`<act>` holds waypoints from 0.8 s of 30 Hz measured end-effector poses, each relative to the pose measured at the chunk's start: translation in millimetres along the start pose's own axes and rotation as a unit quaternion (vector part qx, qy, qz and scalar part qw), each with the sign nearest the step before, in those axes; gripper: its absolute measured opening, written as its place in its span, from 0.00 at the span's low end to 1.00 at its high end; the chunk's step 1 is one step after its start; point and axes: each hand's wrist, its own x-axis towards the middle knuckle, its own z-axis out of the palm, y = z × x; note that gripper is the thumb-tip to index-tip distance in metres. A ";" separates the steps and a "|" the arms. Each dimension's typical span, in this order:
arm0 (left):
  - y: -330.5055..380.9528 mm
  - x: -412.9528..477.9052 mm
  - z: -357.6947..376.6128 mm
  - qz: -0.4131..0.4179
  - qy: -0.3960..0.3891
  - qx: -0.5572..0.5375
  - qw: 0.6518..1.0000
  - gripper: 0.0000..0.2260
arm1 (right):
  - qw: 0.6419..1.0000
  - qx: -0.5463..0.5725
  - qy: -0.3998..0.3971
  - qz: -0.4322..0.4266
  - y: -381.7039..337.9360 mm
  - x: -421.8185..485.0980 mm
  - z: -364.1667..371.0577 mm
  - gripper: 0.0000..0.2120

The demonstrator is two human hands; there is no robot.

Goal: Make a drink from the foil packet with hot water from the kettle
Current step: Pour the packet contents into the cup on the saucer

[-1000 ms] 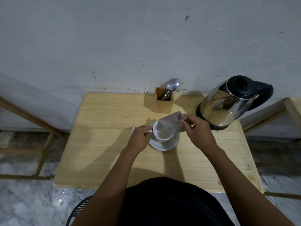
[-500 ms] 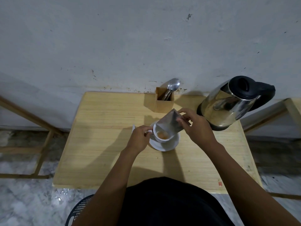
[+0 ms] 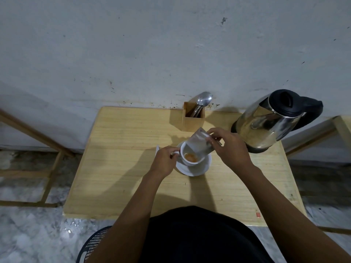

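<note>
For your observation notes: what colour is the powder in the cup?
Orange-brown powder in the round white ceramic cup, seen best in the head view.

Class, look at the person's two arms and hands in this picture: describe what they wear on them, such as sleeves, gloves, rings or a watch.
Both forearms are bare up to the picture's edge; no sleeve shows. The left hand and the right hand are ungloved, with no ring, watch or bracelet visible. The only clothing in view is a black garment over the torso.
</note>
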 end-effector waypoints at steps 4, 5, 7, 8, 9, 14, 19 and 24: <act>0.4 0.5 -0.2 -0.003 0.001 0.001 1.000 0.12 | 0.999 -0.019 0.022 -0.023 -3.0 1.3 -0.5 0.10; -0.1 0.7 -0.1 -0.003 -0.001 0.002 1.000 0.12 | 0.999 -0.028 0.028 -0.034 -3.3 1.2 -0.4 0.09; -0.5 0.9 0.1 -0.001 -0.002 0.003 1.000 0.12 | 0.999 -0.025 0.025 -0.024 -2.5 1.4 0.4 0.10; -0.6 0.9 0.2 -0.001 -0.002 0.003 1.000 0.12 | 1.000 -0.017 0.021 -0.014 -2.5 1.4 0.6 0.10; -0.5 0.7 0.0 -0.001 -0.001 0.003 1.000 0.12 | 1.000 -0.015 0.022 -0.013 -1.7 1.4 1.1 0.10; -1.6 0.0 0.1 0.000 0.004 -0.004 1.000 0.12 | 0.998 -0.028 0.044 -0.034 0.3 0.4 3.6 0.06; -1.0 -0.9 -0.2 0.003 0.004 -0.009 1.000 0.12 | 0.998 -0.043 0.041 -0.035 0.5 0.2 4.2 0.06; -2.6 -0.4 0.7 -0.007 -0.003 -0.026 1.000 0.12 | 0.997 -0.038 0.041 -0.047 -1.5 -1.2 2.9 0.04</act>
